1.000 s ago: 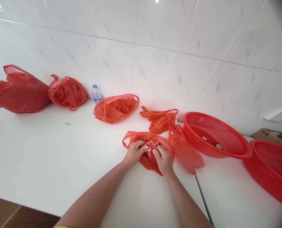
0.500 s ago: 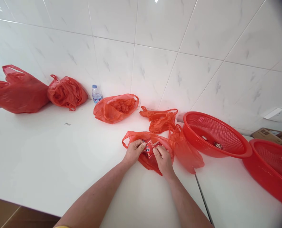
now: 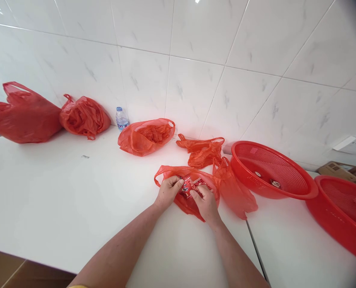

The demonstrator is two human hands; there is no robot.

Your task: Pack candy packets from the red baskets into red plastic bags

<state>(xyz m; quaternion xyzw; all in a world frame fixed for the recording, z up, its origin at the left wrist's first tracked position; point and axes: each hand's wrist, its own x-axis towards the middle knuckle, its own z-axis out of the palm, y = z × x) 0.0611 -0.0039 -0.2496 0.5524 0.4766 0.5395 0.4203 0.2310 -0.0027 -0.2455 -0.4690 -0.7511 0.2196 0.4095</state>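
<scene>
Both hands meet over an open red plastic bag lying on the white counter. My left hand pinches the left side of a small red packet with white print. My right hand grips the same packet from the right, fingers curled. The packet sits just above the bag's mouth. A second limp red bag lies right beside my right hand.
Along the tiled wall lie several more red bags and a small water bottle. Two red mesh baskets stand at the right; the nearer one holds two small items. A seam runs through the counter near my right forearm.
My hands have stayed in place. The fingers have shifted slightly on the red packet, turning it a little over the bag.
</scene>
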